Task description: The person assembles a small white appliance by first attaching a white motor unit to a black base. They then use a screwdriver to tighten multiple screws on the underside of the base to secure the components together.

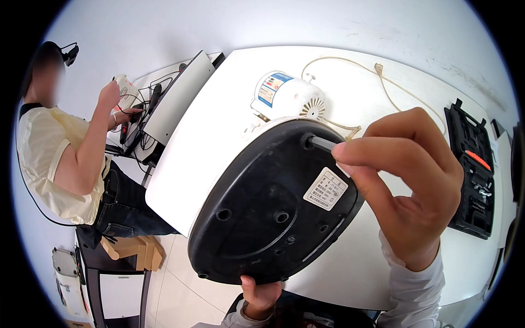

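Note:
My left hand (261,298) grips the lower edge of a black oval base (249,186), thumb on its underside and the other fingers hidden behind. The base is tilted up toward me, showing several round holes, a white label and a pale rim. My right hand (410,180) pinches a short grey rod (324,143) between thumb and fingertips. The rod's far end sits at a hole near the base's upper edge; how deep it goes is hidden. Just beyond the base lies a white fan motor housing (287,94) with vent slots and a blue-white label; whether they are joined is hidden.
A pale cord with a plug (378,68) curves over the white table (219,104). At the right lies an open black tool case (473,175) with an orange-red item. On the left, another person (65,142) handles a white object beside tangled black cables. Cardboard (143,254) stands below.

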### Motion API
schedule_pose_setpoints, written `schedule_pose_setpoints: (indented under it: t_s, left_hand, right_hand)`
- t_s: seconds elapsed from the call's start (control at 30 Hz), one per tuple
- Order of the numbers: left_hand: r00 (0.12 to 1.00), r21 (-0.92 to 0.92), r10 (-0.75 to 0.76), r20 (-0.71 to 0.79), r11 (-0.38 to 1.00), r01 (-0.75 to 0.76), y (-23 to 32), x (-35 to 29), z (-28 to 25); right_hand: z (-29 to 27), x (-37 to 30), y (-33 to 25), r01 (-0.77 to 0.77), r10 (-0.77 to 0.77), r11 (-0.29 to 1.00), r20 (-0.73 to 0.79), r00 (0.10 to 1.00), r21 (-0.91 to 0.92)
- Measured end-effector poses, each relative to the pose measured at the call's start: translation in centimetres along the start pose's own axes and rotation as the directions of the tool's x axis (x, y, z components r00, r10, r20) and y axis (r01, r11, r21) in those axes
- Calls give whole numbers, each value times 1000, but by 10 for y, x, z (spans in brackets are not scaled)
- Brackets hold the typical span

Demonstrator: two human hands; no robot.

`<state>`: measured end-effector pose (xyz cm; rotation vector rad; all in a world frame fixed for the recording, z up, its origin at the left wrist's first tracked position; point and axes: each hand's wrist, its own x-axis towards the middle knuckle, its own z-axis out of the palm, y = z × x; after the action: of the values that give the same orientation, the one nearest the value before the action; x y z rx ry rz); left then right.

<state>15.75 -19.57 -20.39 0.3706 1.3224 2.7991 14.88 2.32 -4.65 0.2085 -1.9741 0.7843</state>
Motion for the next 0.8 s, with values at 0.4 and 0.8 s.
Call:
schedule_pose_setpoints:
  t_s: [0.4, 0.8]
  left_hand:
    - [999, -37, -5, 48, 999, 6, 2, -1, -1]
    - [997, -59, -14, 77, 998, 19, 8, 0, 4]
  right_hand:
    - [8, -2, -5, 87, -87, 980, 5, 996, -180]
    - [4, 1, -5, 1, -5, 998, 52, 999, 67]
